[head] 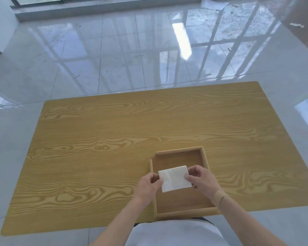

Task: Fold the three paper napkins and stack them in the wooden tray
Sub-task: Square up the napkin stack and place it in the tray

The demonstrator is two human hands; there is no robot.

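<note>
I hold the folded white paper napkin between my hands, left hand pinching its left edge, right hand its right, over the square wooden tray.

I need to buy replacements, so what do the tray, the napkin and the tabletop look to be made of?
Tray: plain light wood, matte, with thin strip walls. Napkin: soft white paper, faintly creased, held at its sides by both hands. Tabletop: yellowish wood grain, very bold and regular, so possibly a printed laminate rather than solid wood.
</note>
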